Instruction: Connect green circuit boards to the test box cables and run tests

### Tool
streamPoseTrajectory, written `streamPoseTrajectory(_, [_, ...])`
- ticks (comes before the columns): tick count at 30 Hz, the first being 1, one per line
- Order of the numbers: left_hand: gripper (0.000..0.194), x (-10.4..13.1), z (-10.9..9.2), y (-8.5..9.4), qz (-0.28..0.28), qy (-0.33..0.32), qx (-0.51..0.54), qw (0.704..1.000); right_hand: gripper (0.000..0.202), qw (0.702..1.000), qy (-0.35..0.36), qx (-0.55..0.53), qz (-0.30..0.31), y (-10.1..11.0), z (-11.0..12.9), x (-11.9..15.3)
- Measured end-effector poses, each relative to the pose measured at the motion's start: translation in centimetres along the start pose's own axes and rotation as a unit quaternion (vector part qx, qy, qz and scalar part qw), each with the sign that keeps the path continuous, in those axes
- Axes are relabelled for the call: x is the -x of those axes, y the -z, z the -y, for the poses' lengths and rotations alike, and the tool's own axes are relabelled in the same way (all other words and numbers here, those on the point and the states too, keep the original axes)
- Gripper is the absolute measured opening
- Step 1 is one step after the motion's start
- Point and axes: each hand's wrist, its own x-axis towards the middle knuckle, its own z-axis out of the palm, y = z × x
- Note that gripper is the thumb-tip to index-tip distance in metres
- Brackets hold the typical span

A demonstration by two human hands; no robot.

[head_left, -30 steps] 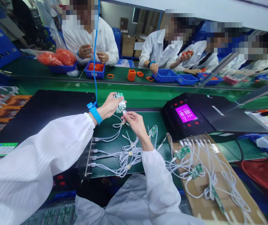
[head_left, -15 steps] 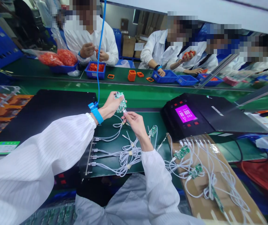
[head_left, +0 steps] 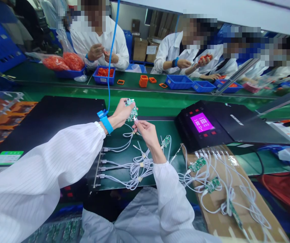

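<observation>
My left hand (head_left: 121,113), with a blue strap at the wrist, grips a green circuit board (head_left: 131,114) above the green mat. Just below it, my right hand (head_left: 145,131) pinches a white cable plug at the board's lower edge; whether the plug is fully seated cannot be made out. Bundled white cables (head_left: 137,168) lie on the mat below my hands, running from a black box at the left. Another green board (head_left: 165,141) lies right of my right hand.
A black tester (head_left: 202,123) with a lit purple screen stands at the right. Boards with cables lie on a cardboard sheet (head_left: 246,189). A large black box (head_left: 58,118) is at the left. Across the bench, people handle orange parts near blue bins (head_left: 179,82).
The view has shifted slightly. Across the bench, one person's hand has lifted from a blue bin. My hands keep nearly the same hold on the board and plug.
</observation>
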Motion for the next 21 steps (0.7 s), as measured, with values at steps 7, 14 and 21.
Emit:
streamPoseTrajectory(7, [0.014,-0.57,0.95,0.22,0.002,-0.019,-0.035,0.999,0.044,0.999,0.022,0.005,-0.026,-0.41,-0.04,-0.01])
streamPoseTrajectory(14, [0.01,-0.36,0.9,0.12,-0.014,-0.032,-0.035,0.999,0.041,0.999,0.028,0.006,-0.034,-0.76,0.03,0.29])
streamPoseTrajectory(21, [0.008,-0.53,1.01,0.32,-0.012,-0.026,-0.042,0.999,0.04,0.998,0.038,0.004,-0.053,-0.63,-0.07,0.2])
